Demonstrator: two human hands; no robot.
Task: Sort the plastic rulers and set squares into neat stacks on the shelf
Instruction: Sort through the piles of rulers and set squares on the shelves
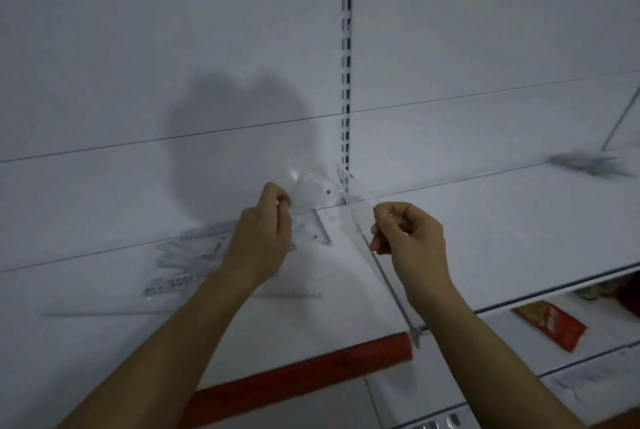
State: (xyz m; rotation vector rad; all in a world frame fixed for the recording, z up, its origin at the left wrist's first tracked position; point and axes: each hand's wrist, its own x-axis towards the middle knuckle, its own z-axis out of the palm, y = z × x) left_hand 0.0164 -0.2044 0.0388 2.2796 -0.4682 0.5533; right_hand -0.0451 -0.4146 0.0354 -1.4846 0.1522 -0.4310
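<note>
Both hands hold a clear plastic set square (320, 189) up in front of the shelf's back wall. My left hand (266, 238) pinches its left corner between thumb and fingers. My right hand (405, 231) pinches its right edge. Below them, on the white shelf (339, 276), lie several transparent rulers (180, 265) in a loose pile at the left, and another set square (311, 231) lies flat just right of my left hand. A long clear ruler (104, 312) lies near the shelf's front left.
A slotted metal upright (346, 82) runs down the back wall. The shelf's front edge has a red strip (301, 369). A metal divider (391, 283) separates the right shelf section. A red packet (550, 324) lies on a lower shelf at the right.
</note>
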